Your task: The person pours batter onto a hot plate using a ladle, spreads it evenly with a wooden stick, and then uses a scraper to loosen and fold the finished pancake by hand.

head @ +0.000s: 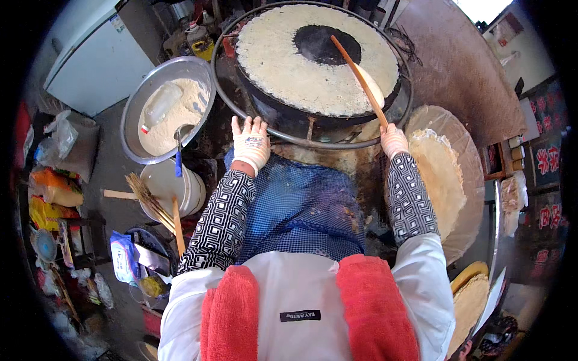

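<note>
A large round griddle [253, 81] stands before me inside a metal ring [228, 97]. A ring of pale batter [289, 90] covers it around a dark bare centre. My right hand [394, 141], in a white glove, is closed on the end of a long wooden spreader [361, 81], which slants over the batter's right side. A smooth pale lump [372, 85], perhaps dough or batter, lies against the spreader. My gloved left hand [251, 144] rests on the metal ring at the front left, fingers spread and holding nothing.
Left of the griddle, a metal basin [131, 122] holds batter, a clear plastic bottle [163, 104] and a blue-handled ladle [179, 164]. Below it is a white bucket [194, 189] with a straw brush [149, 196]. Thin flatbreads [435, 180] lie on a round tray [472, 194] at right.
</note>
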